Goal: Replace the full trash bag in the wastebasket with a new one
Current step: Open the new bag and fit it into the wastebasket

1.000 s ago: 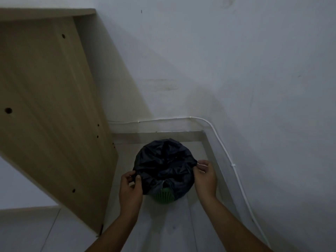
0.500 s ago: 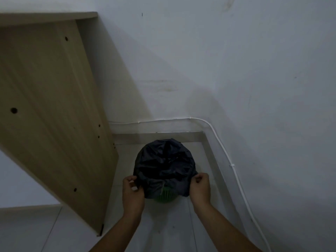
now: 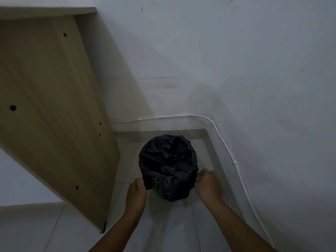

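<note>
A black trash bag (image 3: 168, 166) is draped over the wastebasket on the floor in the room's corner and hides the basket completely. My left hand (image 3: 136, 194) is at the bag's lower left, its fingers closed on the bag's hem. At the bag's right side is my right hand (image 3: 207, 182), blurred, with curled fingers against the plastic. Whether it grips the bag is unclear.
A wooden furniture side panel (image 3: 54, 115) stands close to the left of the bag. White walls close the corner behind and to the right, with a white cable (image 3: 236, 164) running along the wall above the skirting. The floor is pale tile (image 3: 172, 224).
The bag's hem has come down over the basket, so the green mesh that showed at the bottom is now covered. Both hands have moved lower and slightly outward.
</note>
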